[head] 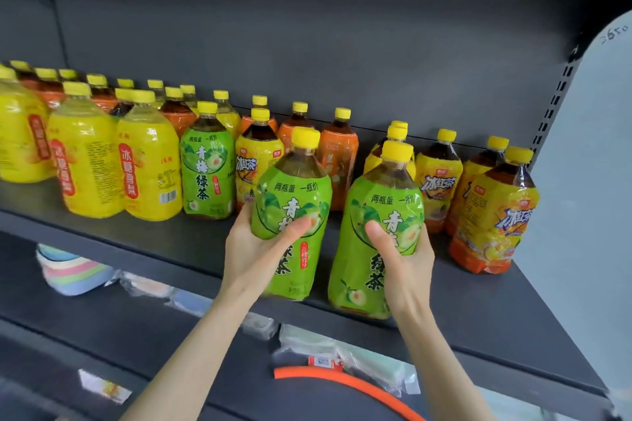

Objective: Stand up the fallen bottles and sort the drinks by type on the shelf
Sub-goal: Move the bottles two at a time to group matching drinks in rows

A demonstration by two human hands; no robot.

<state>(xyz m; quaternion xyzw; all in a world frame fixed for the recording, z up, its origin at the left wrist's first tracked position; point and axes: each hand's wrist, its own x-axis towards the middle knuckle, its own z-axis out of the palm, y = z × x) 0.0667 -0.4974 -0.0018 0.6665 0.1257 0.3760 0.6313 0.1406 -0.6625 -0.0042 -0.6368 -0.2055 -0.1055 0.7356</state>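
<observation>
Over the grey shelf (496,318), left hand (253,249) grips left bottle (297,195), right hand (407,260) grips right bottle (379,205), thumbs across labels.

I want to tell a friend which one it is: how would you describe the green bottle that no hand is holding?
On the dark shelf, find the front row of yellow-capped drinks. Just right of the yellow jugs stands the green bottle. It alone among green labels stands free; its twins are gripped by the left hand and right hand.

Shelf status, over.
Left hand grips a green tea bottle; right hand grips a second green tea bottle; both upright. Iced tea bottle stands beside the shelved green tea bottle, in the way.
</observation>
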